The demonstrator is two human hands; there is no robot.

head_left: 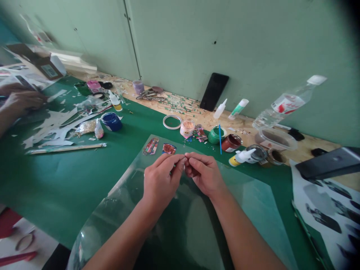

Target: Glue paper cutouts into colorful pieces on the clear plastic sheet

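Observation:
Over a clear plastic sheet (250, 187), my left hand (161, 178) and my right hand (206, 174) meet fingertip to fingertip. Both are closed in a pinch, and whatever sits between the fingertips is too small to make out. Just beyond my left hand lie two small colourful decorated pieces, a longer one (151, 146) at the sheet's corner and a reddish one (169, 148) partly behind my knuckles. Past them stand a jar of pinkish material (187, 127) and a heap of pink and coloured scraps (200, 133).
Paint jars, green (215, 135) and dark red (231, 143), stand beyond my right hand near a glue bottle (239, 158). A phone (214, 92) and a plastic bottle (289, 101) lean on the wall. White paper offcuts (53, 123) lie left, near another person's hand (25, 101).

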